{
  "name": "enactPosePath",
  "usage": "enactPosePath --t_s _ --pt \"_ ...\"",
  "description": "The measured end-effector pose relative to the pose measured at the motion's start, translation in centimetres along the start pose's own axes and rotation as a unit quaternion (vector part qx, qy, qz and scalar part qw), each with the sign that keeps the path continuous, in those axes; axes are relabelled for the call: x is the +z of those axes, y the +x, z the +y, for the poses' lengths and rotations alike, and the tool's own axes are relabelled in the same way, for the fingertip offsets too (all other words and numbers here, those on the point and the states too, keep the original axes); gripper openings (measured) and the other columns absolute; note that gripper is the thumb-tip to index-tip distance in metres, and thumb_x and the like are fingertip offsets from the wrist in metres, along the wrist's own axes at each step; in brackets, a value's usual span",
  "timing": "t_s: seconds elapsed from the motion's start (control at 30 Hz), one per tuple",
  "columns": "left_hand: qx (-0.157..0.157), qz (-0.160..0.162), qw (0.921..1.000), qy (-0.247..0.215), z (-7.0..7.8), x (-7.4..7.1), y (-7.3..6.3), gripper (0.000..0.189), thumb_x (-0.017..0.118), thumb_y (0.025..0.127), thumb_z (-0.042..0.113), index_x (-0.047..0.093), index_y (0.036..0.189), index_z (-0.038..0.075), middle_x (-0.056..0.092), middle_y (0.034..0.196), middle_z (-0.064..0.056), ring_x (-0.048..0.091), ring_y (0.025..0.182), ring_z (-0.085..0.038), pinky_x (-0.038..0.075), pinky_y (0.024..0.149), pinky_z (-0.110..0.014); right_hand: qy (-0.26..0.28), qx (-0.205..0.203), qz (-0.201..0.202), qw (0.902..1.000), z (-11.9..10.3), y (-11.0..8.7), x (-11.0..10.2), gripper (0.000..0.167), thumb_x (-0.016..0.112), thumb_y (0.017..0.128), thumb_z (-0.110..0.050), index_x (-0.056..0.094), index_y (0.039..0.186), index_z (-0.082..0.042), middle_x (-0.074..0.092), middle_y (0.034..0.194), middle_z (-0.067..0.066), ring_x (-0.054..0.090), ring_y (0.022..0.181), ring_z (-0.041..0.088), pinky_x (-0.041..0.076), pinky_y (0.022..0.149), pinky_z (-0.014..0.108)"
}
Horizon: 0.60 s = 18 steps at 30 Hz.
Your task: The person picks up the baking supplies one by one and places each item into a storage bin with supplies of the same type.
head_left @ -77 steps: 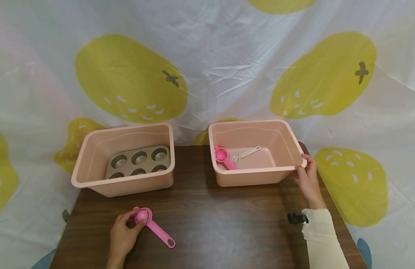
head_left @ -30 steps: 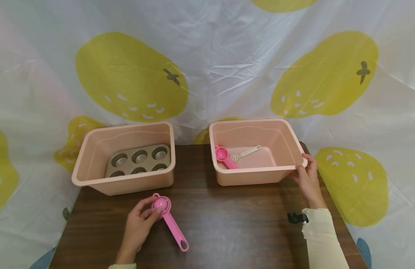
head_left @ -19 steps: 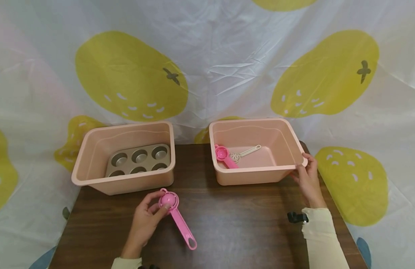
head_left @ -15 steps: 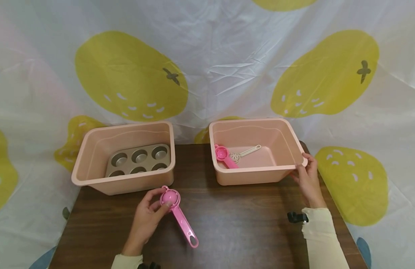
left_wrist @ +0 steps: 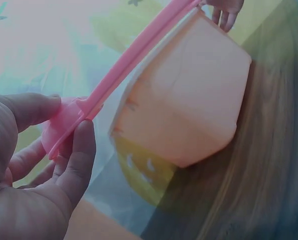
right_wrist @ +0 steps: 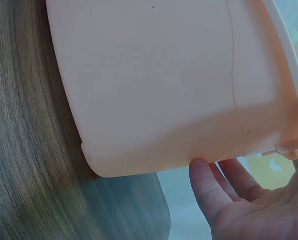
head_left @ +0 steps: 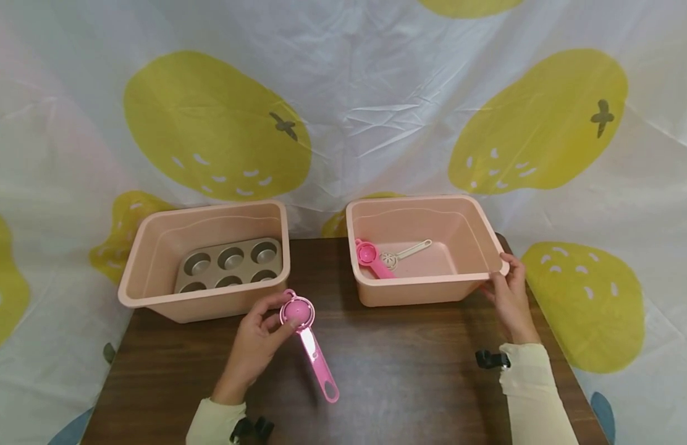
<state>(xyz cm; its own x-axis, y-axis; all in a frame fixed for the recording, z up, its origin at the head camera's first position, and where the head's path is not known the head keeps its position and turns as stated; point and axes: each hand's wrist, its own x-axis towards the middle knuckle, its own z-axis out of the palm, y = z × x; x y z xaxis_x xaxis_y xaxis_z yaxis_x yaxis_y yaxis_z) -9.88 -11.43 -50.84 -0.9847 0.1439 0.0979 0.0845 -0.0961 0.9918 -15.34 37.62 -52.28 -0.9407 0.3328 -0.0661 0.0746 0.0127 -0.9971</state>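
Observation:
A pink egg separator (head_left: 317,357) is held above the table by my left hand (head_left: 253,347), which pinches its round cup between thumb and fingers. Its long handle points toward the front right, and in the left wrist view the pink egg separator (left_wrist: 133,57) appears edge-on. My right hand (head_left: 511,306) grips the front right corner of the right pink bin (head_left: 418,292), thumb at the rim. In the right wrist view, fingertips (right_wrist: 201,167) touch the bin's side wall. Inside that bin lie a hot-pink egg separator (head_left: 368,254) and a cream slotted one (head_left: 413,250).
A second pink bin (head_left: 221,307) stands at the left of the brown wooden table (head_left: 399,364), holding a metal muffin tin (head_left: 214,271). Behind the table hangs a white curtain (head_left: 377,93) printed with yellow fruit. A gap separates the two bins.
My left hand has carried the pink egg separator up and to the right, away from the front left of the table. My right hand has stayed at the bin's corner.

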Motion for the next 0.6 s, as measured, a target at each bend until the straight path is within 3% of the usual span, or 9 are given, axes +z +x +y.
enactPosePath --t_s 0.37,0.6 --pt "0.003 -0.020 0.9998 0.006 1.7 1.4 2.4 0.049 0.075 0.094 -0.004 0.056 0.139 -0.005 0.051 0.156 -0.022 0.070 0.116 -0.005 0.061 0.090 -0.025 -0.011 0.008 -0.002 0.9999 0.1 0.1 -0.2 0.046 0.041 0.113 -0.022 0.022 0.154 -0.030 0.024 0.168 0.015 0.056 0.126 0.014 0.054 0.082 0.014" --pt "0.014 -0.030 0.9994 -0.013 2.5 2.3 4.3 0.049 0.073 0.094 -0.008 0.055 0.139 -0.008 0.050 0.157 -0.025 0.070 0.117 -0.005 0.062 0.090 -0.026 -0.010 0.007 0.002 0.9999 0.0 0.1 -0.1 0.046 0.042 0.113 -0.022 0.024 0.154 -0.030 0.026 0.167 0.015 0.057 0.120 0.011 0.055 0.082 0.015"
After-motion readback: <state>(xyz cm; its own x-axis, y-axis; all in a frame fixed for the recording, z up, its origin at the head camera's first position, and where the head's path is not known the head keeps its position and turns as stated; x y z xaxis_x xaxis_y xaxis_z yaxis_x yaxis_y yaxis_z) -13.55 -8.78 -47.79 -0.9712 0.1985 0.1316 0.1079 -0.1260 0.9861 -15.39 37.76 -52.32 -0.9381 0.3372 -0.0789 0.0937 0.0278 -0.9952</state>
